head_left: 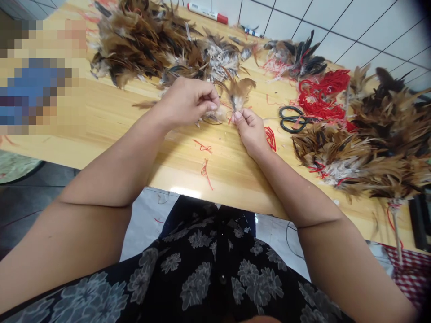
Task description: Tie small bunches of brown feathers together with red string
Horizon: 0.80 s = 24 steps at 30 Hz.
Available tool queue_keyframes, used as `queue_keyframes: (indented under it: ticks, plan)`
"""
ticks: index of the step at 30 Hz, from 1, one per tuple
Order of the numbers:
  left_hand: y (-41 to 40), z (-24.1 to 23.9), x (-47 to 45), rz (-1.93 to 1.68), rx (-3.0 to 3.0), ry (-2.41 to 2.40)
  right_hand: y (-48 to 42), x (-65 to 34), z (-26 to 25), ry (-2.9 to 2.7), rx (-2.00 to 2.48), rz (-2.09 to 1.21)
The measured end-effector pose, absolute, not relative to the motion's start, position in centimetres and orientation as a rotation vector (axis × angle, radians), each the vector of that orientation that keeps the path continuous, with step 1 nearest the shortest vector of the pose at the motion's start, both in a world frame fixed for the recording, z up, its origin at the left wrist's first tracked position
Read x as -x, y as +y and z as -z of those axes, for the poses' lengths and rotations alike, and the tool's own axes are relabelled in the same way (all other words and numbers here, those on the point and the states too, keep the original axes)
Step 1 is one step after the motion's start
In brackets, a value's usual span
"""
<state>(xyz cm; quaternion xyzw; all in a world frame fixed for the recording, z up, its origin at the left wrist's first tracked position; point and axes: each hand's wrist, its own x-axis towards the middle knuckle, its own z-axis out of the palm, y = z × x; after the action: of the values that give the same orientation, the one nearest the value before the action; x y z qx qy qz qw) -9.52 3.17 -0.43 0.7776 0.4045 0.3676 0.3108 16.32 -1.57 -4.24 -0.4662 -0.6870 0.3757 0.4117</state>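
Note:
My right hand [252, 131] pinches a small bunch of brown feathers [242, 91] by its pale quill end, with the tips fanned away from me. A bit of red thread shows beside those fingertips. To its left, my left hand [193, 101] is closed, thumb against curled fingers; what it pinches, if anything, is too small to make out. Loose feathers [212, 117] lie under and beside the left hand. Closer to me, two knotted scraps of red thread [204, 168] rest on the wooden table [182, 166].
A large feather heap [144, 40] lies at the back left, tied feather bundles [336, 157] at the right. Black-handled scissors [292, 119] sit beside a tangle of red yarn [323, 92]. A red-capped marker [207, 12] lies along the tiled wall [303, 18].

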Motion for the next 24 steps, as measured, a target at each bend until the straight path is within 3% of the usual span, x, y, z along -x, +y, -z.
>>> queue_keyframes:
  ticks: [6,24]
  plan:
    - [2.3,0.0,8.6,-0.958,-2.177,0.900,-1.5,-16.1,4.2,-1.742,1.178,-0.943]
    - [0.6,-2.4,8.2,-0.976,-1.904,1.054,-1.1,-16.0,4.7,-1.643,1.130,-0.994]
